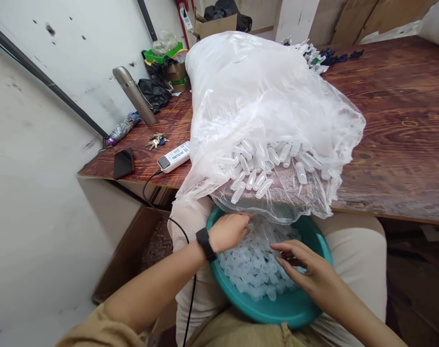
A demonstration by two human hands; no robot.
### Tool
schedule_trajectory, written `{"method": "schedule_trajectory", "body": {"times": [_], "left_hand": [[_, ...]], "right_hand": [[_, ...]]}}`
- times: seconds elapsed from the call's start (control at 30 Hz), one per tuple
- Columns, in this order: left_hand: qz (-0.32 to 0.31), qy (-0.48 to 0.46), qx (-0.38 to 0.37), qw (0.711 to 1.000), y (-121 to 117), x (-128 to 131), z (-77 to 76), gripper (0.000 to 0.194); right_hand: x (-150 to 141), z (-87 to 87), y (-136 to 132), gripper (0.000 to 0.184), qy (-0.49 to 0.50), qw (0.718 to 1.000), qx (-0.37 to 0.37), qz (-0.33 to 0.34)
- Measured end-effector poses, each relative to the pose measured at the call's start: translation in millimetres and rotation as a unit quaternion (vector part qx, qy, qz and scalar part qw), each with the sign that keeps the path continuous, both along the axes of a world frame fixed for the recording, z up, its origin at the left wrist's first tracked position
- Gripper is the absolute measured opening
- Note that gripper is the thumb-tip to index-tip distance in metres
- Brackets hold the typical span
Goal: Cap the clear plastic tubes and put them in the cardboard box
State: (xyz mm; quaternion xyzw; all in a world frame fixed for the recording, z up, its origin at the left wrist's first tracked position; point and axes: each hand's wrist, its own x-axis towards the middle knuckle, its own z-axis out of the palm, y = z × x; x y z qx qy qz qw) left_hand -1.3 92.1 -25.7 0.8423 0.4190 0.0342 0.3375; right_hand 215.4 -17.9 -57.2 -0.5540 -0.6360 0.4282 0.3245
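A round green tub sits on the person's lap, with lots of little cloudy tubes inside. A big see-through bag lies on the table, with more tubes in its open mouth. The left hand reaches into the tub; its fingertips are hidden, so its grip cannot be told. The right hand is over the tubes, its thumb and fingers a little apart.

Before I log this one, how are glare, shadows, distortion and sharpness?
Head view: glare pales parts of the plastic bag; head view: deep shadow beneath the table; head view: the bottle leans, probably wide-angle stretch; head view: the pieces in the tub look slightly soft.
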Motion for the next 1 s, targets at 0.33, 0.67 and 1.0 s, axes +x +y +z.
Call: {"method": "schedule_trajectory", "body": {"times": [0.33, 0.67, 1.0], "left_hand": [[0.191, -0.328, -0.408, 0.830, -68, -9, 25.0, 0.050], [0.410, -0.568, -0.366, 0.613, -89, 11, 26.9, 0.049], [0.409, -0.586, -0.342, 0.610, -102, 20, 18.1, 0.034]], "right_hand": [[-21, 19.6, 4, 0.049, 0.327, 0.891, -0.229, -0.216], [-46, 18.2, -12, 0.045, 0.272, 0.937, -0.119, -0.185], [-56, 34.0, -22, 0.027, 0.144, 0.972, 0.042, -0.182]]}}
